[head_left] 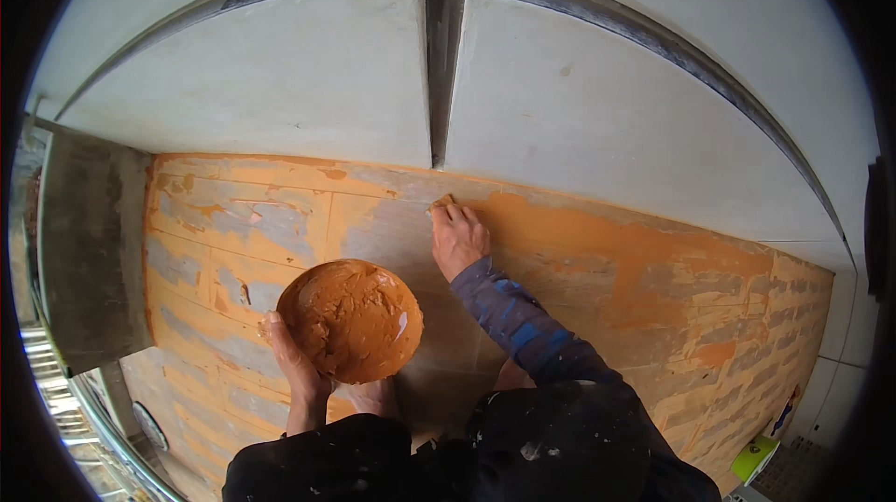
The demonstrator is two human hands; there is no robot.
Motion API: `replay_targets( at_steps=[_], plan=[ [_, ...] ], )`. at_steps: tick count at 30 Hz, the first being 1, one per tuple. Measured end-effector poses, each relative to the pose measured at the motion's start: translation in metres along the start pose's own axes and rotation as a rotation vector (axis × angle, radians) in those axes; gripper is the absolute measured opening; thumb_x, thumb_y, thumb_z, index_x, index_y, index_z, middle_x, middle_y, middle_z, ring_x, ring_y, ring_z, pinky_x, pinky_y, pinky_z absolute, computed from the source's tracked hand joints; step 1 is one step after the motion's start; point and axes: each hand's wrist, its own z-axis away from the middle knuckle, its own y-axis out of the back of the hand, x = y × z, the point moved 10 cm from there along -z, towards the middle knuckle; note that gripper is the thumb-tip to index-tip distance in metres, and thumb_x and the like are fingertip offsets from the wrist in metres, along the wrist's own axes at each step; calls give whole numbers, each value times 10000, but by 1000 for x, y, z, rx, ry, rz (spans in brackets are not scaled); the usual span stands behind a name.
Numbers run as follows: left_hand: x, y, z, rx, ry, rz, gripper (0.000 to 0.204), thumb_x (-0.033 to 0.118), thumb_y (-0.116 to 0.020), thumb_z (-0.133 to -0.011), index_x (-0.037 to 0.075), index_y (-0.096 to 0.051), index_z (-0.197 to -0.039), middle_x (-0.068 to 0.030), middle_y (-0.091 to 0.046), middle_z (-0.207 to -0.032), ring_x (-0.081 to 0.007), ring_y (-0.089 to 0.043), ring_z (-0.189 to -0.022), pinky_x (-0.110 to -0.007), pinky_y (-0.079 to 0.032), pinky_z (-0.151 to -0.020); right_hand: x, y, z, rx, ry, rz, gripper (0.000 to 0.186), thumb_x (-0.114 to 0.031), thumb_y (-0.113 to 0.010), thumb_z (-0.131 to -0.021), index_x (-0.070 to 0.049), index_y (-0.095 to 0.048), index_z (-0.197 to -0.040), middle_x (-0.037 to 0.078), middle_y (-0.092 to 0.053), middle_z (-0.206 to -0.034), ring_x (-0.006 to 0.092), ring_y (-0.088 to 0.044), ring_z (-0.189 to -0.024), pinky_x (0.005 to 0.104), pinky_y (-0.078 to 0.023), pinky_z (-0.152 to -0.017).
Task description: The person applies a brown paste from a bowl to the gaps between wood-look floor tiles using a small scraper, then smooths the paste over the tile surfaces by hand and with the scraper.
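Observation:
My left hand point(295, 364) grips the left rim of a round bowl point(417, 301), fingers under it and thumb at the edge. Thick orange paste point(350, 315), like grout, fills the bowl in rough lumps. Farther ahead, my right hand point(459, 241) is closed on a small orange-smeared piece point(442, 204), mostly hidden by the fingers; whether it is a spreader or a pad I cannot tell. It touches the floor close to the foot of the wall. Grey wood-look floor tiles point(401, 227) lie around both hands, with orange paste point(560, 231) smeared over them and along their joints.
White wall panels point(317, 73) rise ahead, split by a dark upright joint point(443, 54). A grey block-like side point(93, 241) stands at the left, above a railing point(103, 427). A bright green object point(754, 458) lies at the lower right. My bare foot point(375, 397) is below the bowl.

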Motion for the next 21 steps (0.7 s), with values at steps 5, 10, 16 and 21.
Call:
replay_targets(
  at_steps=[5,10,16,21],
  plan=[
    [15,5,7,81,-50,-18,612,520,-445,-1082,7,-505,-1410,-154,-554,-1394,-250,-559,-1270,-407,-484,-1068,54,37,4,-98,-263,-487,197,-45,-740,-791,-24,-679,-977,195,-691,-927,395,-656,-951,467,-537,-784],
    [2,19,-4,68,2,-8,647,557,-444,-1073,47,-470,-1469,-132,-573,-1389,-250,-568,-1261,-416,-495,-1062,107,78,23,103,-229,-140,232,-2,-739,-767,-10,-666,-988,203,-703,-973,413,-647,-967,488,-527,-827],
    [-11,3,-7,-61,133,47,635,558,-456,-1070,58,-480,-1460,-131,-572,-1398,-253,-562,-1281,-422,-487,-1074,56,29,16,41,-135,-15,356,-2,-713,-792,-12,-637,-1139,185,-711,-1088,388,-605,-1121,496,-525,-893],
    [-19,10,-16,-76,137,96,646,568,-461,-1064,61,-479,-1464,-125,-567,-1418,-259,-558,-1292,-421,-477,-1085,13,17,35,-210,-133,-346,263,-1,-730,-819,-12,-636,-1064,209,-700,-1050,400,-674,-932,453,-547,-817]
  ],
)
